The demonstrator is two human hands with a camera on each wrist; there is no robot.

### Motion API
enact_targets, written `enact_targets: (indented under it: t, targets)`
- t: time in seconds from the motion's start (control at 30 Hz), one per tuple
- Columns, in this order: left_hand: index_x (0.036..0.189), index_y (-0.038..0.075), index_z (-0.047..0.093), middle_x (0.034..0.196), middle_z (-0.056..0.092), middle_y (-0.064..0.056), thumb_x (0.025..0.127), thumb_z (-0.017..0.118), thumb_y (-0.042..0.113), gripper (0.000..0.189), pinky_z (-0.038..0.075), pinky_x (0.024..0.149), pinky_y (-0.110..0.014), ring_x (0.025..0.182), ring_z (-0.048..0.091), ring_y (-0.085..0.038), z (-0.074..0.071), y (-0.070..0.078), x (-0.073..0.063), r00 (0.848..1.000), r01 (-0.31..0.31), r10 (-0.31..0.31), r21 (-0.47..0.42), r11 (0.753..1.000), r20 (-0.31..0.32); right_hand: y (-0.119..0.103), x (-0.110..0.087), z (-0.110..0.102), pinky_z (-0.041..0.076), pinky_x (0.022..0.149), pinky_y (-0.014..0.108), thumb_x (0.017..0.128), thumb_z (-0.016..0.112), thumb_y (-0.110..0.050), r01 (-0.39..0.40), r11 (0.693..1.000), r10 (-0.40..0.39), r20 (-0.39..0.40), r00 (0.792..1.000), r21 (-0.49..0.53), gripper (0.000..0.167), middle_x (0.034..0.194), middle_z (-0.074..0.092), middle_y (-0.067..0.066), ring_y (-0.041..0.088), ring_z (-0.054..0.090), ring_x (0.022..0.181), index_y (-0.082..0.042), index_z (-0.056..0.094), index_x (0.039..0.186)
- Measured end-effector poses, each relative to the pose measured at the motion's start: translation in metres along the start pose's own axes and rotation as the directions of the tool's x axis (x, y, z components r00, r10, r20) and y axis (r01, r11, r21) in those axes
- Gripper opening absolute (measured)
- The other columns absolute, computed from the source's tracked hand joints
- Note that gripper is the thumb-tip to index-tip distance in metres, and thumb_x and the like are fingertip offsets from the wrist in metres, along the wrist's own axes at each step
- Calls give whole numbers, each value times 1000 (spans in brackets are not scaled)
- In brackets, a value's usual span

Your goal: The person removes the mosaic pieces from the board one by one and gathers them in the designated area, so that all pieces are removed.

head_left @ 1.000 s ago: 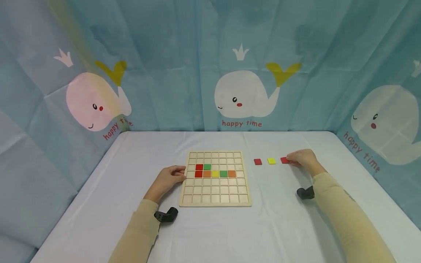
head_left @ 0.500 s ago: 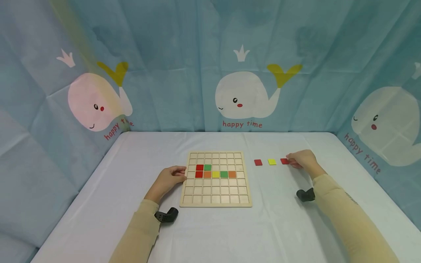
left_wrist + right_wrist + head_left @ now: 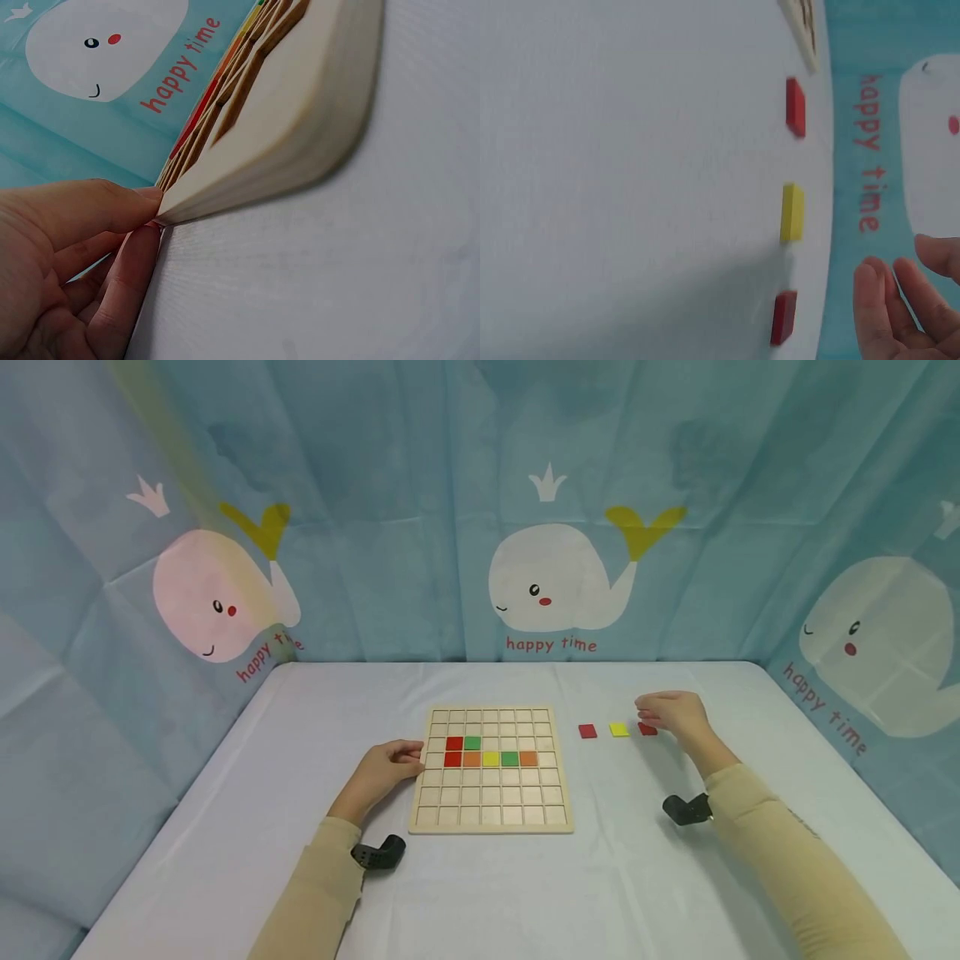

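Hands (image 3: pixel 386 772) (image 3: pixel 675 714), board (image 3: pixel 491 795) and tiles (image 3: pixel 618 729) between, curtain (image 3: pixel 390 593) behind

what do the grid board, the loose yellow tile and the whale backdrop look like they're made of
Grid board: probably wood, pale, matte; the left wrist view shows brown edges on its ridges.
Loose yellow tile: painted wood or plastic, can't tell; even matte colour, crisp edges.
Whale backdrop: likely cloth, possibly plastic sheeting; dull finish, soft folds and creases.

A table covered in slightly creased white cloth (image 3: pixel 480 893) carries a square, pale wooden grid board (image 3: pixel 491 817) near its middle. To the board's right, toward the far edge, lies a spaced row — a flat red square tile (image 3: pixel 587 731) at left, a flat yellow square tile (image 3: pixel 618 729) between, a second flat red square tile (image 3: pixel 647 730) at right.
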State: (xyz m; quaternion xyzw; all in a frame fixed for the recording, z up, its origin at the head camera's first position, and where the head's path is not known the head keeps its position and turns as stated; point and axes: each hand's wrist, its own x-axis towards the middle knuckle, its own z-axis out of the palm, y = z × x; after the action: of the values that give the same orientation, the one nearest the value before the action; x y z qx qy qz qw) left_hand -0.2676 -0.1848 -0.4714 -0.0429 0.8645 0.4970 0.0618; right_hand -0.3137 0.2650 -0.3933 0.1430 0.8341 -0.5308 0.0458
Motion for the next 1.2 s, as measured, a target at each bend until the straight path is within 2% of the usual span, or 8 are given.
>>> enact_targets:
  t: [0.2,0.33,0.43,0.6,0.93,1.2]
  targets:
    - [130,7,64,110,68,-7,87,74,15,45,46,91,-34,99,61,-18,1,0,0,1000,0,0,7,1000,-5,-8,-7,20,48,105,36,97,61,-33,-28,999,29,24,999,-26,55,138,59,22,8,70,96,3,55,138]
    - [131,7,64,111,68,-7,87,73,15,45,46,91,-34,99,61,-18,1,0,0,1000,-4,4,4,1000,-5,-13,-8,38,47,106,37,99,61,-29,-36,999,36,67,997,4,51,139,58,21,20,67,113,3,55,137]
    - [131,8,64,111,68,-6,88,73,16,45,46,91,-33,99,60,-17,0,1,0,1000,4,-4,5,1000,-4,-16,-9,50,47,105,36,99,61,-27,-42,999,40,93,995,19,48,139,59,21,23,66,117,3,56,136]
    - [130,7,64,109,69,-7,88,73,15,44,46,91,-34,99,61,-17,0,1,-2,1000,0,0,12,1000,-10,-22,-10,66,48,104,38,97,62,-26,-24,999,20,116,993,33,47,136,61,21,21,68,112,3,58,134]
    - [130,7,64,108,69,-7,88,73,15,43,47,90,-33,96,61,-16,0,2,-2,1000,-3,3,-4,1000,-4,-22,-10,94,52,98,34,95,65,-25,6,1000,-9,164,986,19,41,129,67,17,7,71,93,0,64,128]
    - [130,5,64,109,68,-8,88,73,13,43,47,90,-34,97,61,-17,0,1,-3,1000,-8,8,-11,1000,-10,-29,-13,111,53,96,31,94,67,-18,0,994,-22,204,979,109,39,126,68,18,7,71,90,4,64,127]
